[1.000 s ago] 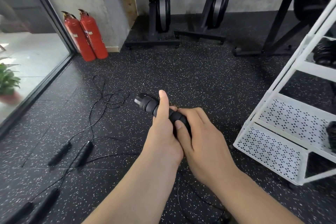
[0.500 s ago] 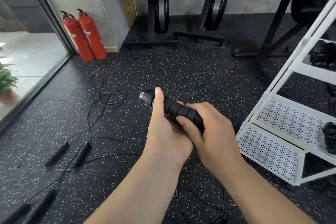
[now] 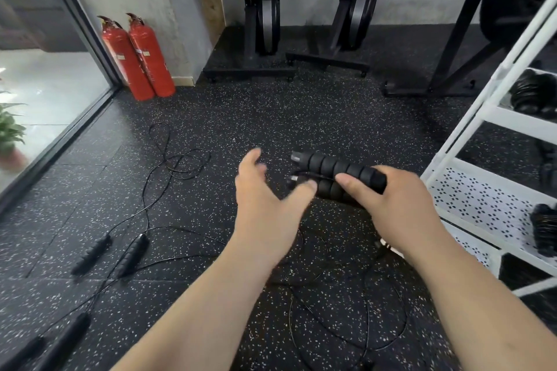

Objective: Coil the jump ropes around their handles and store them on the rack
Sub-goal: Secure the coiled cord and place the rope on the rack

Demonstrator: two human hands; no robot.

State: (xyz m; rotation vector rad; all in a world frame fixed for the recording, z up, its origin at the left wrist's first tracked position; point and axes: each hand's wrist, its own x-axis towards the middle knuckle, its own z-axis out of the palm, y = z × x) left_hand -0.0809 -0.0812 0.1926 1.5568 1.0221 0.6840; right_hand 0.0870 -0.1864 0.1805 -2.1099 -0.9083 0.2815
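Black speckled gym floor (image 3: 301, 117), white rack (image 3: 470, 135) at right. Just left of the rack, above the floor, two black foam handles (image 3: 331, 169) side by side, gripped at one end by the right hand (image 3: 401, 208). Left hand (image 3: 265, 205) just beside their free ends, fingers spread, holding nothing, blurred. Thin cord (image 3: 367, 325) looping on the floor below. More jump ropes (image 3: 132, 253) lying uncoiled at left.

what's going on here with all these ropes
A person is tidying up. The right hand grips two black foam handles side by side; the left hand is open beside them. Their cord lies loose on the floor below, more jump ropes lie to the left, and the white rack stands at right.
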